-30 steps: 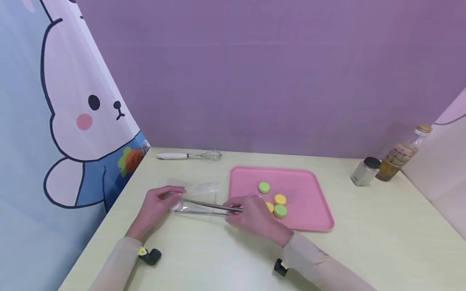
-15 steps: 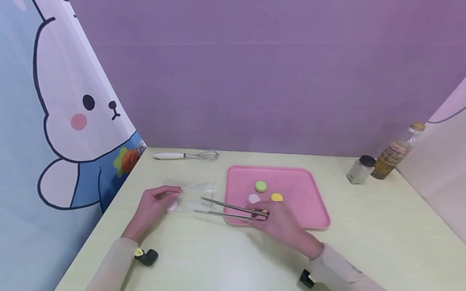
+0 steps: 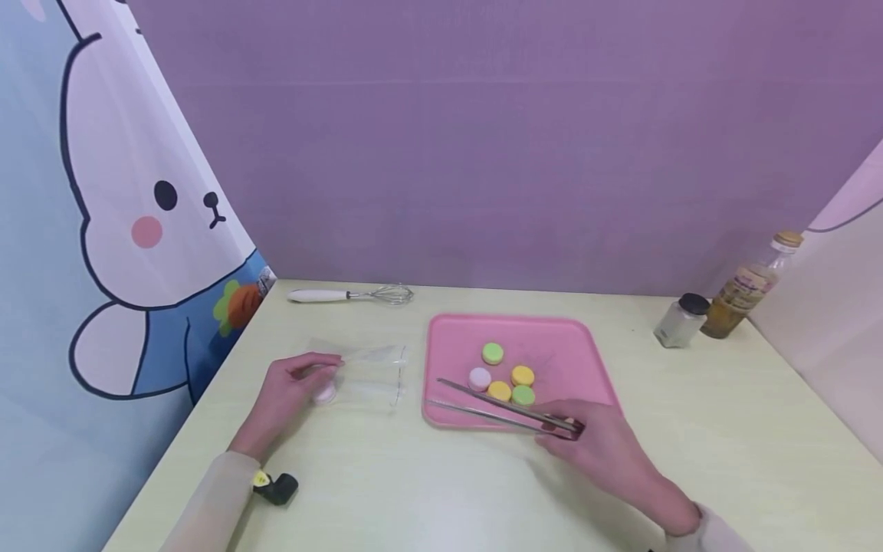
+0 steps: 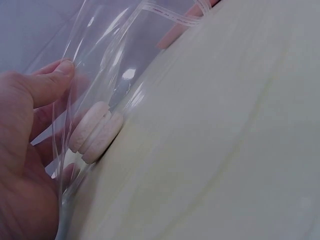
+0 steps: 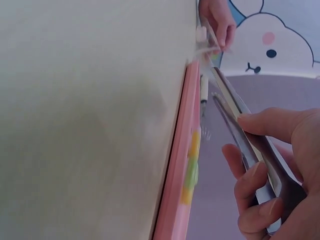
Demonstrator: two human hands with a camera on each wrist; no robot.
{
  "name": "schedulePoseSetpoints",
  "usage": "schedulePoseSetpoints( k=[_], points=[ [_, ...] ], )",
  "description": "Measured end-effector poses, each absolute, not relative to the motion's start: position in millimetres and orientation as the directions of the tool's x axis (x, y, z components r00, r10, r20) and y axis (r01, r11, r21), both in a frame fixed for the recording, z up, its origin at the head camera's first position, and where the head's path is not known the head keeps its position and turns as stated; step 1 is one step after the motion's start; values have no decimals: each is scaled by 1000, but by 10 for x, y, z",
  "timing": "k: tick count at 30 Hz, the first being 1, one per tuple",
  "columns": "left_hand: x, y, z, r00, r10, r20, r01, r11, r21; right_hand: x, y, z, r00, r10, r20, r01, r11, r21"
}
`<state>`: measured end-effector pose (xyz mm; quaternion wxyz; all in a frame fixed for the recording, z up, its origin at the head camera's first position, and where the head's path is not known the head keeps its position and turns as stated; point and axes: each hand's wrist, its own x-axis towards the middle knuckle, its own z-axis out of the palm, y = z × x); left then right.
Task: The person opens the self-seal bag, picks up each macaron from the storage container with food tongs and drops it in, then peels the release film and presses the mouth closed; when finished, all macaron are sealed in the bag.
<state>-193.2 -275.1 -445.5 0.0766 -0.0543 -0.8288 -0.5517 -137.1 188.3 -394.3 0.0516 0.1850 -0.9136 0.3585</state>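
Observation:
My left hand (image 3: 293, 395) pinches the edge of a clear plastic bag (image 3: 372, 376) between thumb and fingers. Inside the bag lies a pale pink macaron (image 4: 96, 132), close to the fingers in the left wrist view. Metal tongs (image 3: 507, 414) are held in my right hand (image 3: 607, 452), their tips apart with nothing between them, over the front of a pink tray (image 3: 566, 345). On the tray sit several macarons: a lilac one (image 3: 479, 379), yellow ones such as the yellow macaron (image 3: 522, 376), and green ones such as the green macaron (image 3: 493, 353).
A whisk (image 3: 352, 295) with a white handle lies along the back of the table, behind the bag. At the back right stand a black-lidded jar (image 3: 679, 322) and a corked bottle (image 3: 741, 295) of amber liquid. A purple backdrop (image 3: 483, 153) rises behind the table.
My right hand has drawn the tongs away from the bag, rightward over the tray, and their arms have spread. The pink macaron stays in the bag; my left hand keeps its grip.

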Motion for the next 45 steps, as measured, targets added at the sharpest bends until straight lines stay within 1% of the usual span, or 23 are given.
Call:
schedulePoseSetpoints(
  k=[9,15,19,24,27,32,40,45],
  points=[
    [-1938,-2753,-4454,-983,0,182,168,395,903,-1163,2254,-3891,-937,-190,293,-332,750,-573],
    [-1928,-2759,-4451,-984,-1,178,163,391,906,-1048,2469,-3895,-945,-119,304,-279,781,-558],
    [-1923,-2768,-4453,-985,0,174,160,395,905,-979,2579,-3889,-955,-67,288,-225,797,-560],
    [-1914,-2769,-4450,-984,-2,178,162,402,901,-916,2675,-3865,-979,-9,205,-123,826,-551],
    [-1913,-2769,-4453,-983,-2,186,170,403,899,-905,2718,-3887,-982,20,189,-88,833,-546],
    [-1920,-2778,-4471,-981,6,194,179,408,895,-909,2765,-3934,-975,40,218,-85,840,-536],
    [-1935,-2773,-4487,-977,16,213,202,393,897,-948,2764,-3970,-985,35,172,-63,846,-530],
    [-1949,-2768,-4490,-975,22,221,212,385,898,-996,2747,-4007,-976,20,217,-97,852,-514]
  ],
)
